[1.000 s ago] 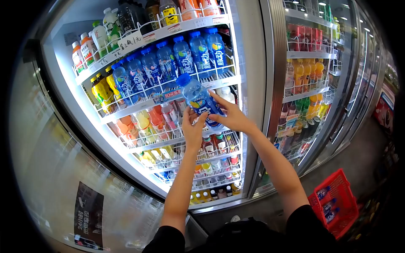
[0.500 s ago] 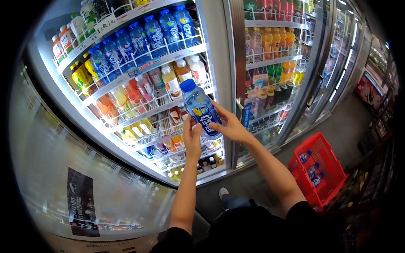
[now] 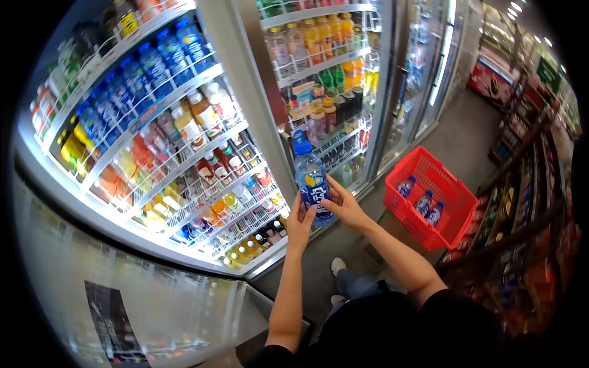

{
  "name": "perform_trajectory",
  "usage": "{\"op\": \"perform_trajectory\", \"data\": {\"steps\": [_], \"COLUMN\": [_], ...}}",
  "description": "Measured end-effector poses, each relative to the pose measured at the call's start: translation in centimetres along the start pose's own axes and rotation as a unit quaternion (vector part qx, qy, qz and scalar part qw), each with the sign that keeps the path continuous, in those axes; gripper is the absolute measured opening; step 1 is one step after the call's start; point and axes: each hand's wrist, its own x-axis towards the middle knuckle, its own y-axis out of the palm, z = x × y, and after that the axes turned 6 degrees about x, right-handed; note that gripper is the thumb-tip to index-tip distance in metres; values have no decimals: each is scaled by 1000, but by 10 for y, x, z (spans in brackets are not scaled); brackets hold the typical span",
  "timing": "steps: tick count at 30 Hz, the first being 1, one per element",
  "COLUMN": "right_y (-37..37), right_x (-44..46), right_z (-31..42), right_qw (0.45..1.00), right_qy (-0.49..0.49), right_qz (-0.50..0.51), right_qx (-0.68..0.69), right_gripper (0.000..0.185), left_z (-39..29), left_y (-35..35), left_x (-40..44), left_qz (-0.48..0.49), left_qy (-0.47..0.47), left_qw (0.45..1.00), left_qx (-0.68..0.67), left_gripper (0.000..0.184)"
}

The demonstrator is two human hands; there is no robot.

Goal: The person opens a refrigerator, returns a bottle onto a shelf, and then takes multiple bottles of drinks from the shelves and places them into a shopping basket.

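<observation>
A clear blue bottle (image 3: 311, 178) with a blue cap and a dark blue label stands nearly upright between my two hands, in front of the fridge frame. My left hand (image 3: 302, 222) is closed on its lower left side, thumb on the label. My right hand (image 3: 345, 205) grips the lower right side, its thumb also on the front. To the right is a red basket (image 3: 457, 190) with three similar bottles (image 3: 423, 203) lying in it.
The lit fridge (image 3: 245, 144) at the left holds shelves of drinks, its glass door (image 3: 184, 306) open at the lower left. Closed fridges (image 3: 380, 92) run along the back. Stocked shelves (image 3: 521, 208) stand at the right. My shoes are on the floor (image 3: 307, 279).
The view has swung right, away from the open fridge and toward the basket. Both hands still hold the bottle, now in front of the frame beside the fridge and lower in the picture.
</observation>
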Motion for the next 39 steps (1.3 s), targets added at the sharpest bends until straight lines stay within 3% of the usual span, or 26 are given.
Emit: {"op": "perform_trajectory", "data": {"steps": [5, 14, 20, 23, 27, 31, 34, 39], "right_y": [-38, -107, -166, -189, -238, -272, -296, -332], "right_x": [-50, -100, -125, -129, -149, -159, -166, -174], "right_z": [21, 30, 62, 91, 116, 111, 111, 89], "right_qw": [997, 973, 967, 963, 949, 939, 924, 903], "right_qy": [18, -2, -26, -56, -60, -49, -17, 13], "right_qz": [-71, -194, -246, -261, -303, -333, -372, -404], "right_qx": [-39, -123, -61, -27, -64, -69, -82, -144], "right_gripper": [78, 79, 77, 77, 79, 78, 71, 77], "left_z": [19, 70, 82, 98, 115, 130, 148, 175], "left_y": [54, 131, 205, 243, 302, 330, 349, 366], "left_x": [-11, -7, 13, 31, 48, 56, 59, 64], "left_qz": [80, 149, 212, 190, 226, 254, 262, 305], "left_qy": [-55, -60, -68, 13, 43, 53, 39, -18], "left_qw": [994, 987, 975, 966, 953, 939, 932, 902], "left_qx": [-39, -4, -21, 174, 197, 227, 249, 307], "left_gripper": [65, 58, 54, 54, 59, 52, 49, 47]}}
